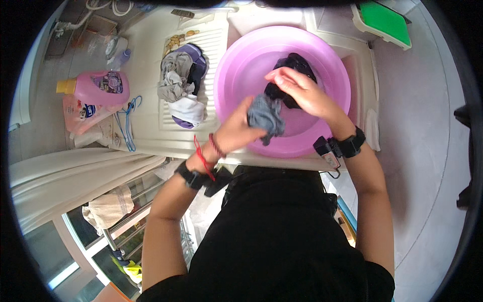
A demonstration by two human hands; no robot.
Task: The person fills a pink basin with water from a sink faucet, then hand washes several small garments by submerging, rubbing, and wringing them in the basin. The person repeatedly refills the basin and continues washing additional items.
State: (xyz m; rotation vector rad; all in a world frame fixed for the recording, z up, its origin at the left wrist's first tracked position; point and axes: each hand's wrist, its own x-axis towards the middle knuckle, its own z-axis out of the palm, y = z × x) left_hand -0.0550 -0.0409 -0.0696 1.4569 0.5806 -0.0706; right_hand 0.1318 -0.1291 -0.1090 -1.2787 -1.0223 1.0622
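Note:
A bunched grey-blue cloth point(266, 115) is gripped in my left hand point(239, 128), over the near left side of a pink plastic basin point(234, 68). My right hand point(296, 88) holds nothing; its fingers are extended above a wet black garment point(298, 64) in the basin. Part of that garment is hidden behind the hand. Water with a thin film of suds appears to lie in the basin. To the left, a heap of crumpled clothes point(177, 81) in grey, white, purple and black rests on a ribbed washboard point(215, 49).
A pink detergent bottle point(102, 87) with a yellow cap lies left, beside a pink refill pouch point(86, 113) and blue hangers point(128, 124). Small brownish pieces point(175, 40) sit above the heap, near a brush point(182, 14). A green-topped container point(385, 24) is at upper right.

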